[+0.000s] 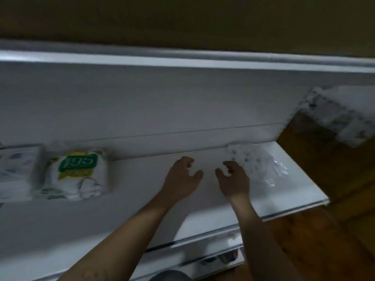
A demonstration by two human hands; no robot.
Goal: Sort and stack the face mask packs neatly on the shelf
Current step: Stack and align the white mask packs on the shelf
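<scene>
A white shelf point(142, 209) runs across the view. On its left lies a white mask pack with a green "95" label point(78, 174), and a pale pack point(16, 171) sits beside it at the frame's left edge. A clear pack of dotted masks point(255, 162) lies at the right against the back wall. My left hand point(181, 176) hovers over the bare middle of the shelf, fingers loosely curled, holding nothing. My right hand point(233, 179) hovers beside it, just left of the dotted pack, fingers loosely curled and empty; whether it touches the pack is unclear.
The white back wall point(162, 108) rises behind the shelf, with a ledge above. The shelf ends at the right over a wooden floor point(324, 230). A patterned white thing point(334, 114) juts in at the upper right. A lower shelf with small items point(223, 258) shows beneath.
</scene>
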